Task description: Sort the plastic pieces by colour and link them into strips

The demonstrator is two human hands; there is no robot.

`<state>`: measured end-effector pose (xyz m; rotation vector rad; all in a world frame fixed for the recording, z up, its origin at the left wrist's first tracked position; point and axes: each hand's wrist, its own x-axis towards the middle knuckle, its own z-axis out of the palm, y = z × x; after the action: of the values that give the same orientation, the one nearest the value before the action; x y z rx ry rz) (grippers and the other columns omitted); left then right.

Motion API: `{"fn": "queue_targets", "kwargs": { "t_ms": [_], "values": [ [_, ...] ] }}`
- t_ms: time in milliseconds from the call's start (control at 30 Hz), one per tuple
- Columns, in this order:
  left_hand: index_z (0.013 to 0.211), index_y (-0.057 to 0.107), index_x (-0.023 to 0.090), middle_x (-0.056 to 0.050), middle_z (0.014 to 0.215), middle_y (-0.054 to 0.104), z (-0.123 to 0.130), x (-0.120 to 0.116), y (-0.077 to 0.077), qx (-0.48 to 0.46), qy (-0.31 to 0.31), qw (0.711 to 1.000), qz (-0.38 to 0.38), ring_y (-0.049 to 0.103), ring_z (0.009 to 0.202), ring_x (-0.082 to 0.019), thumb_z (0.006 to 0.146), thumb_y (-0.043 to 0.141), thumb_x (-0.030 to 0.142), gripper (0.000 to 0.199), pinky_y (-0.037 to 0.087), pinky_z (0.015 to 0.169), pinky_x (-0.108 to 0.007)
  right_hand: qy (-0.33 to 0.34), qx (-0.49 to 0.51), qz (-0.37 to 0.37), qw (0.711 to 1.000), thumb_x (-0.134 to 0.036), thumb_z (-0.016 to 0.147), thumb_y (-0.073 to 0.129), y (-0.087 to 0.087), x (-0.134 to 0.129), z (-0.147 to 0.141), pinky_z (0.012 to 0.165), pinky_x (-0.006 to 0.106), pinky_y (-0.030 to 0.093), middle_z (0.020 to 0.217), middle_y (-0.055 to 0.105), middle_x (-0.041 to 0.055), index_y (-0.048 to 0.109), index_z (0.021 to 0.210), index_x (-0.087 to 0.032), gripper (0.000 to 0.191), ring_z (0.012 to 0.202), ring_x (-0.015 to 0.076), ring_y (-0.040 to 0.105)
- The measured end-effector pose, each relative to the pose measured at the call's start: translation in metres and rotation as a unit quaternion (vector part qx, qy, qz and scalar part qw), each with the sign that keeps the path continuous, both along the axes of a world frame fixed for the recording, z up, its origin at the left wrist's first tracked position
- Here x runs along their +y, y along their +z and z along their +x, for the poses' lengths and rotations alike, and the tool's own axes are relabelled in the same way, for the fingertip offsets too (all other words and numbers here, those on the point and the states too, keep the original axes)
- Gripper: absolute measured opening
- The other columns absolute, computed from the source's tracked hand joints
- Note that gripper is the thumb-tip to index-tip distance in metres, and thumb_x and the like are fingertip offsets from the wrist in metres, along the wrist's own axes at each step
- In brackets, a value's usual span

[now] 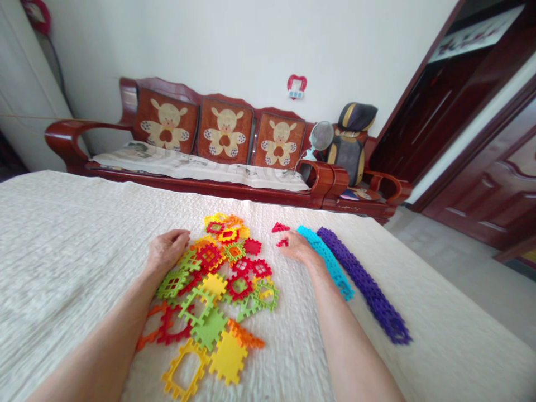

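Observation:
A loose heap of interlocking plastic building pieces [214, 286] in red, yellow, green and orange lies between my arms. My left hand [168, 247] rests at the heap's left edge, its fingers curled in, with nothing visible in them. To the right of the heap, my right hand [296, 247] pinches a small red building piece [282, 243], partly covered by the fingers. Just beyond it a red triangular piece [280, 227] lies on the cloth. Right of that hand run a row of light-blue pieces [324, 259] and a longer row of purple pieces [363, 283], partly behind my forearm in the blue one's case.
A cream quilted cloth [84, 251] covers the table. Beyond its far edge stands a wooden sofa [69, 142] with bear cushions [226, 131]. A small fan [321, 135] and a massage seat pad [349, 151] are at the right, near a dark red door [489, 178].

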<state>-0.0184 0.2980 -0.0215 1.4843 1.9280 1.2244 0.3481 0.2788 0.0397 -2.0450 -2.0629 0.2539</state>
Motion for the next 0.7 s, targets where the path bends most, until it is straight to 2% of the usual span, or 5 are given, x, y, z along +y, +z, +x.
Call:
{"fn": "queue_targets", "kwargs": {
  "t_ms": [100,200,333,533,700],
  "values": [
    [0.094,0.073,0.021,-0.002,0.077,0.074,0.000,0.000,0.000,-0.003,-0.002,1.000,-0.003,0.067,0.072,-0.020,0.073,0.052,0.046,0.039,0.049,0.061,-0.025,-0.032,-0.006,-0.013,0.999,-0.033,0.072,0.064,-0.002,0.000,0.000,0.080,0.030,0.044,0.092,0.065,0.0098,0.067,0.083,-0.015,0.021,0.091,0.0228,0.058],
    [0.094,0.073,0.022,-0.001,0.077,0.073,0.000,0.000,0.000,-0.008,-0.005,1.000,-0.002,0.067,0.070,-0.019,0.073,0.052,0.046,0.038,0.049,0.061,-0.025,-0.059,0.001,-0.025,0.998,-0.051,0.071,0.065,-0.003,0.000,0.002,0.085,0.033,0.045,0.108,0.060,0.0156,0.064,0.106,-0.011,0.053,0.097,0.0249,0.058],
    [0.095,0.073,0.022,-0.001,0.077,0.073,-0.001,0.001,-0.002,-0.010,-0.005,1.000,-0.001,0.067,0.071,-0.019,0.073,0.053,0.046,0.038,0.049,0.061,-0.025,-0.006,0.003,-0.063,0.998,-0.050,0.060,0.074,0.003,-0.005,0.004,0.095,0.032,0.042,0.127,0.051,0.0149,0.052,0.127,-0.015,0.080,0.111,0.0253,0.054],
    [0.095,0.073,0.022,-0.001,0.077,0.073,-0.001,0.002,-0.002,-0.007,-0.001,1.000,-0.003,0.067,0.073,-0.020,0.073,0.053,0.045,0.038,0.050,0.065,-0.025,0.025,-0.006,-0.057,0.998,-0.032,0.061,0.073,0.009,-0.009,0.001,0.091,0.031,0.043,0.109,0.061,0.0081,0.063,0.102,-0.021,0.044,0.105,0.0240,0.055],
    [0.093,0.073,0.021,-0.002,0.078,0.074,-0.001,0.001,0.000,-0.017,-0.005,1.000,-0.003,0.067,0.074,-0.020,0.072,0.053,0.047,0.038,0.051,0.066,-0.025,-0.007,-0.005,-0.036,0.999,-0.038,0.062,0.071,0.005,-0.003,-0.002,0.082,0.029,0.046,0.093,0.062,0.0062,0.066,0.085,-0.020,0.029,0.091,0.0220,0.058]
  ]
}}
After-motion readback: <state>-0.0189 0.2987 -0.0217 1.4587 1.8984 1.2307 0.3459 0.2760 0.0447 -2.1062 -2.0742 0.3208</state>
